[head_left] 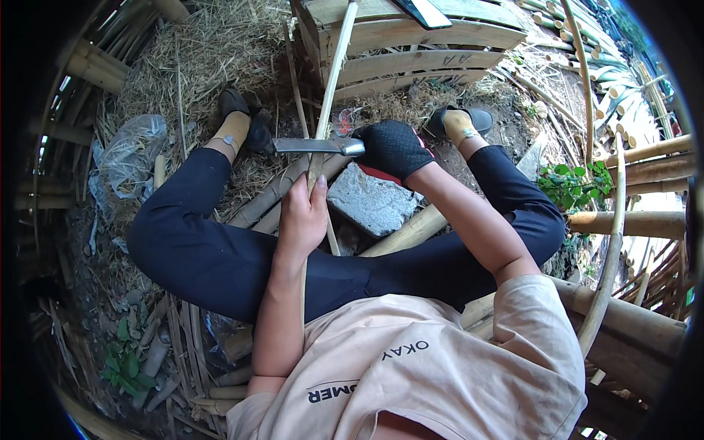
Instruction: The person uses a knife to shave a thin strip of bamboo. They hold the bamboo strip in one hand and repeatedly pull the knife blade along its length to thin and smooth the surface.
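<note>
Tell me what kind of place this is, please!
Probably a rough yard for working bamboo: there are piled poles, straw strewn over the ground, and a knife held across a long, pale strip.

The dirt ground [500, 97] carries a thick litter of dry straw [194, 66] at the upper left. A rough grey stone block [372, 199] sits amid bamboo poles [418, 226] in the middle. A crumpled clear plastic bag [133, 150] lies at left; a slatted wooden crate [418, 64] stands at the top.
</note>
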The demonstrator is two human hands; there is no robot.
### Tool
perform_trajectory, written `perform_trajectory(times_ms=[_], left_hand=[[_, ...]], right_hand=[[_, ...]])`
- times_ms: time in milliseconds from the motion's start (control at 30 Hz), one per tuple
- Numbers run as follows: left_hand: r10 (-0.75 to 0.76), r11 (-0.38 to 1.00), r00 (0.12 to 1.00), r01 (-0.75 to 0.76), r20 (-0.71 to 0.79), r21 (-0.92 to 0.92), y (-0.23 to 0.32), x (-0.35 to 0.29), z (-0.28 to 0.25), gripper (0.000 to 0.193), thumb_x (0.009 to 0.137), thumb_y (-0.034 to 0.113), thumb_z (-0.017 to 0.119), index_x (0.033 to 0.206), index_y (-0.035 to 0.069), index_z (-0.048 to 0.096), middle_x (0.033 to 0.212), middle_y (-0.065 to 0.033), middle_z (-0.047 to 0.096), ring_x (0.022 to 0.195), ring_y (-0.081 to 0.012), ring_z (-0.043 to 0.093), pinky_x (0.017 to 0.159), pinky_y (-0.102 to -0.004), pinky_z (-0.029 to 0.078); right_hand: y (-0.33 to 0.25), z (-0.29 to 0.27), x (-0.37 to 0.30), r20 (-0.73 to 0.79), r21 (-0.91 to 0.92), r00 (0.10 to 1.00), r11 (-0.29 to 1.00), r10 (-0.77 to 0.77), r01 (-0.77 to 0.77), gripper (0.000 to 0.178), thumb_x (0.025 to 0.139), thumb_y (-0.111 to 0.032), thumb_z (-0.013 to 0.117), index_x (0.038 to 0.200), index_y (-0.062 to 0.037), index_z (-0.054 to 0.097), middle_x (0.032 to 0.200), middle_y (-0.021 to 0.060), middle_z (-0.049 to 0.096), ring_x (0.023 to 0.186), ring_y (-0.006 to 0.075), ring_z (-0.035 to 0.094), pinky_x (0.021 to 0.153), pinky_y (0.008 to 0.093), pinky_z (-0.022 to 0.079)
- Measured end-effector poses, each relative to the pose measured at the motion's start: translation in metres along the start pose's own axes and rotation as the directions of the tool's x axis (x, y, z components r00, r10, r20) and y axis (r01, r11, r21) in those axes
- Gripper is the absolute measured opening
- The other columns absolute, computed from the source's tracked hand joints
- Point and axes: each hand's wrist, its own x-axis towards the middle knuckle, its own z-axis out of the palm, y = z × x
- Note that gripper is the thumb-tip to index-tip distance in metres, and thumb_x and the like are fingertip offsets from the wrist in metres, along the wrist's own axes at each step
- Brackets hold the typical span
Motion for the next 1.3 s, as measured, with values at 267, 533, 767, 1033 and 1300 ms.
perform_trajectory(times_ms=[267, 533, 767, 1033, 1300], left_hand=[[0.012, 1.0, 1.0, -0.012, 0.005, 0.024, -0.006, 0.002, 0.0, 0.029, 0.105, 0.025, 0.05, 0.096, -0.002, 0.057, 0.077, -0.0231, 0.061, 0.075, -0.0448, 0.062, 0.067, -0.049, 0.046], [0.005, 0.999, 0.999, -0.003, -0.036, 0.048, 0.001, 0.004, -0.004, 0.031, 0.105, 0.024, 0.05, 0.094, -0.004, 0.057, 0.077, -0.0251, 0.061, 0.076, -0.0465, 0.061, 0.067, -0.0491, 0.046], [-0.022, 0.999, 1.0, 0.023, -0.021, 0.048, 0.002, -0.015, -0.003, 0.032, 0.104, 0.026, 0.053, 0.091, -0.003, 0.057, 0.07, -0.0238, 0.059, 0.069, -0.0451, 0.061, 0.062, -0.0485, 0.045], [-0.053, 0.996, 0.999, 0.053, 0.006, -0.068, 0.0, -0.004, 0.001, 0.033, 0.105, 0.028, 0.052, 0.093, -0.003, 0.059, 0.072, -0.0203, 0.061, 0.068, -0.0403, 0.061, 0.063, -0.0449, 0.045], [0.052, 0.992, 0.998, -0.048, -0.026, 0.119, 0.008, -0.006, 0.004, 0.032, 0.105, 0.026, 0.051, 0.089, -0.002, 0.055, 0.073, -0.025, 0.06, 0.071, -0.0475, 0.059, 0.062, -0.0513, 0.043]], right_hand=[[0.007, 0.007, 0.015, -0.161, -0.059, 0.985, 0.997, -0.057, 0.048, 0.018, 0.074, -0.025, 0.067, 0.087, -0.0168, 0.076, 0.076, 0.014, 0.071, 0.074, 0.0349, 0.071, 0.069, 0.0454, 0.058], [0.007, -0.001, 0.027, -0.182, -0.07, 0.983, 0.997, -0.028, 0.015, 0.02, 0.072, -0.022, 0.066, 0.089, -0.0193, 0.076, 0.078, 0.0131, 0.072, 0.078, 0.0337, 0.072, 0.07, 0.0455, 0.057], [0.082, -0.037, 0.036, -0.367, -0.055, 0.883, 0.941, 0.292, -0.334, 0.021, 0.079, -0.032, 0.069, 0.095, -0.0193, 0.077, 0.084, 0.0154, 0.073, 0.078, 0.0349, 0.072, 0.074, 0.0457, 0.058], [0.016, -0.029, 0.009, -0.086, -0.116, 0.996, 0.993, 0.003, -0.013, 0.025, 0.081, -0.033, 0.069, 0.101, -0.0206, 0.076, 0.086, 0.0138, 0.073, 0.08, 0.035, 0.071, 0.075, 0.0469, 0.057], [0.021, -0.01, 0.024, -0.117, -0.052, 0.993, 0.999, -0.011, 0.004, 0.019, 0.076, -0.027, 0.067, 0.088, -0.0171, 0.077, 0.081, 0.0155, 0.072, 0.079, 0.0362, 0.072, 0.074, 0.0468, 0.058]])
